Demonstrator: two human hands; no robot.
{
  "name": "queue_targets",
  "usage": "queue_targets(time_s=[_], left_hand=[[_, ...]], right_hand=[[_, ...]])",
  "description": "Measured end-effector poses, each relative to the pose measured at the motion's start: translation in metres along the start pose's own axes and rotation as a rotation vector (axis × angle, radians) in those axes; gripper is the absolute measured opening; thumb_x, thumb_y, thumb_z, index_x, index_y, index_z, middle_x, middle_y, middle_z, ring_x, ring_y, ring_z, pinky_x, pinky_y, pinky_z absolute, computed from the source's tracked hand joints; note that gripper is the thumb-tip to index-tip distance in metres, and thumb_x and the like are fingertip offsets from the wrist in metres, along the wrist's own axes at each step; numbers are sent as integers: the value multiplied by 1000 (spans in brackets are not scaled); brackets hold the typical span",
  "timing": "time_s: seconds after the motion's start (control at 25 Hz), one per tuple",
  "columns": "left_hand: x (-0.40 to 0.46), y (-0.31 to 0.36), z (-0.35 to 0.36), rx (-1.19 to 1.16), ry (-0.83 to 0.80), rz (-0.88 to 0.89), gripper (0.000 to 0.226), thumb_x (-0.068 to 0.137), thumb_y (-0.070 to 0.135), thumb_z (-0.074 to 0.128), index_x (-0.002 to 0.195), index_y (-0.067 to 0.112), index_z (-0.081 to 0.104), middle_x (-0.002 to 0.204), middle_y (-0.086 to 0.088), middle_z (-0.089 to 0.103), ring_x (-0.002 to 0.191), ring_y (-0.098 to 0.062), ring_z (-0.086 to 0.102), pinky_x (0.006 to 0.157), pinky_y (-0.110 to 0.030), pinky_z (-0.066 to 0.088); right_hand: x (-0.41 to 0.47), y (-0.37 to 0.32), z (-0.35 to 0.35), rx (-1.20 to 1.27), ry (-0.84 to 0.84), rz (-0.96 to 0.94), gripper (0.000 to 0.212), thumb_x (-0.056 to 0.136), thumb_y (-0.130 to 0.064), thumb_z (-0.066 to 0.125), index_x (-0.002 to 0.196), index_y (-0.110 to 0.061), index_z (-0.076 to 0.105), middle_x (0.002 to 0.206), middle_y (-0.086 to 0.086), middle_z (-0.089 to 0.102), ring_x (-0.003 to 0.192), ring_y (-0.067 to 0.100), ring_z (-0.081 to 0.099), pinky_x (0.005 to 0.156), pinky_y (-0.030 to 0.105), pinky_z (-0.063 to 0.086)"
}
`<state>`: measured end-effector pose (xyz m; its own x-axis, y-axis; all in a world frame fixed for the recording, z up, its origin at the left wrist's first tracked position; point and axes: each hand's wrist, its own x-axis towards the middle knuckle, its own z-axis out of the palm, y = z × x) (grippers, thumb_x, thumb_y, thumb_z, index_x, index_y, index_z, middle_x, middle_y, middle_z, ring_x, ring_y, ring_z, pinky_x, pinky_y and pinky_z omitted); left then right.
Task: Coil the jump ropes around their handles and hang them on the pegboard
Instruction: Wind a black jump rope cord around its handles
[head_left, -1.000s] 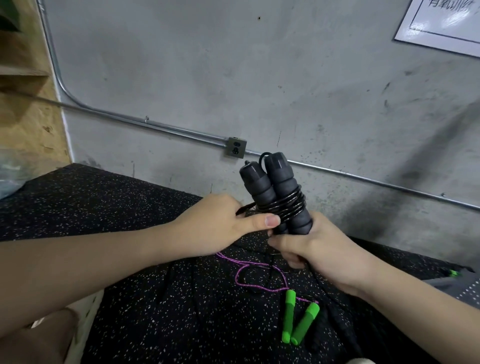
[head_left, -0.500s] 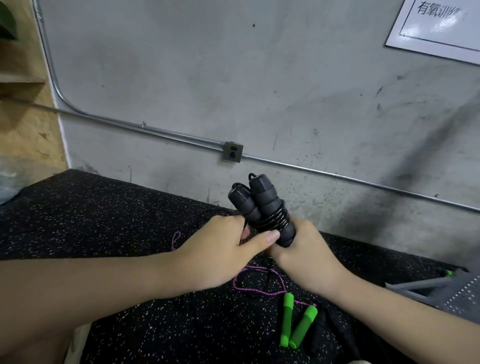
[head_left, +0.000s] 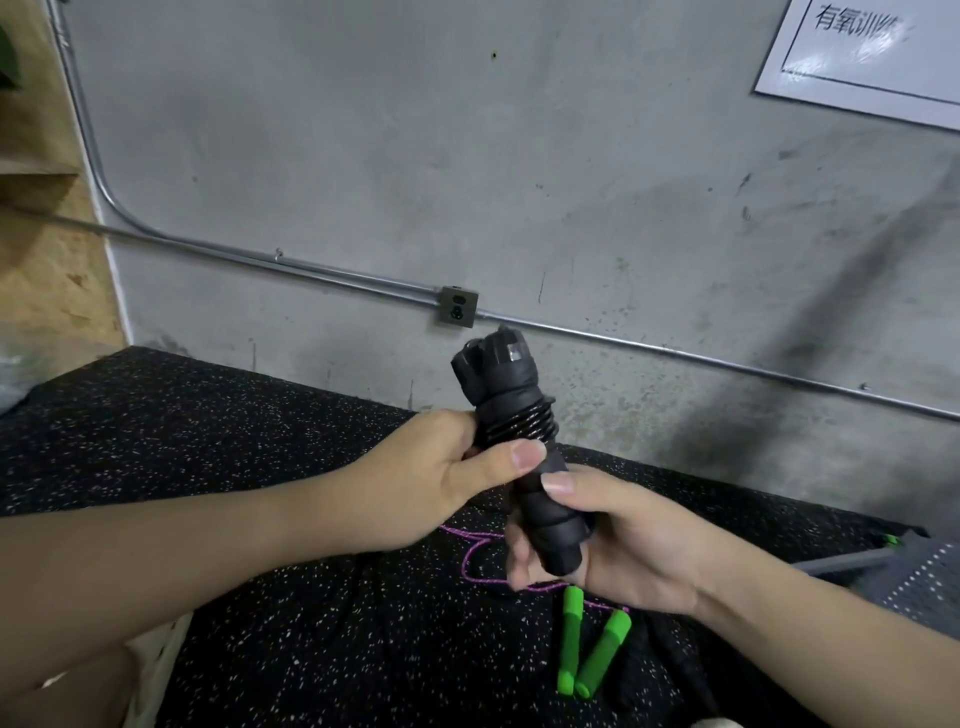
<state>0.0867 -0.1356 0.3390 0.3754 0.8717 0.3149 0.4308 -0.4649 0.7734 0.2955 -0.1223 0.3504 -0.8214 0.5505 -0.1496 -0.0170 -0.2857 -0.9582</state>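
On the far left we see a wooden board (head_left: 36, 249) against the grey wall (head_left: 415, 156), and a thin metal pipe (head_left: 291, 266) runs along that wall. Our left hand (head_left: 436, 483) grips the middle of the black jump rope (head_left: 514, 441), with the thumb pressed just under the wound rope. The two black handles sit side by side, tilted a little to the left, with the rope coiled around them. We hold this bundle up above the speckled black mat (head_left: 208, 457). Our right hand (head_left: 597, 540) is curled around the bottom of the handles. Under it, on the mat, lie two green handles (head_left: 587, 644) with a purple rope (head_left: 472, 551). A white sign (head_left: 872, 57) hangs at the top right.
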Motion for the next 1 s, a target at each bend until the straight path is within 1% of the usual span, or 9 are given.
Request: queue_targets(time_s=[0.08,0.2,0.36,0.44,0.6,0.72,0.8,0.88,1.0], left_hand=[[2,0,-3,-60,-33,40,56,83,85,49,91,32,67,89,1,75,87,-17,71,85,-41,55],[4,1,-5,-43,-70,59,61,76,91,48,98,37,66,94,12,75,94,-9,71,88,-35,53],[7,-6,-9,43,-32,-21,105,66,101,46,108,7,70,104,-22,74,99,-39,71,92,-59,53],[6,-7,-8,50,-13,-30,110,67,100,48,108,0,68,106,-29,71,97,-42,70,91,-63,51],[4,2,-7,31,28,0,97,75,91,51,105,0,65,95,-26,67,85,-37,66,84,-62,51],[2,7,-4,75,44,23,68,84,78,53,106,16,68,91,-13,69,80,-25,65,80,-57,52],[1,7,-2,38,36,45,46,91,67,53,108,28,70,95,1,75,92,-18,70,86,-53,55],[-1,5,-2,7,19,53,37,97,59,52,109,30,70,101,2,76,99,-19,71,92,-50,54],[-5,5,-2,-65,-113,38,26,106,41,53,111,21,69,102,1,76,100,-11,71,94,-39,55]], right_hand=[[-1,-3,1,37,-32,5,35,73,-35,88,96,-13,74,88,16,72,77,30,72,77,38,58],[0,-7,8,-38,16,-31,22,72,-25,88,88,-16,76,85,14,72,72,26,73,64,32,60],[1,-8,7,-106,147,-117,8,75,-17,78,81,-19,73,75,11,62,55,19,62,51,28,54],[3,-7,5,-155,156,-168,9,76,-17,78,81,-18,71,73,12,58,54,19,58,51,28,51],[5,-6,-2,-238,182,-225,10,79,-15,78,84,-13,70,71,15,56,54,20,57,55,30,51],[7,-5,-7,-368,210,-280,11,88,-4,73,93,0,65,67,9,62,58,21,58,64,31,53],[10,-2,-5,-459,250,-322,9,90,1,71,92,-3,64,68,4,66,62,21,60,67,30,55],[11,1,-5,-473,261,-307,11,90,-1,72,90,-10,65,70,4,66,65,21,62,70,30,56],[2,-4,-8,-329,24,-111,8,91,-14,73,97,-14,69,84,12,69,74,26,67,77,35,57]])
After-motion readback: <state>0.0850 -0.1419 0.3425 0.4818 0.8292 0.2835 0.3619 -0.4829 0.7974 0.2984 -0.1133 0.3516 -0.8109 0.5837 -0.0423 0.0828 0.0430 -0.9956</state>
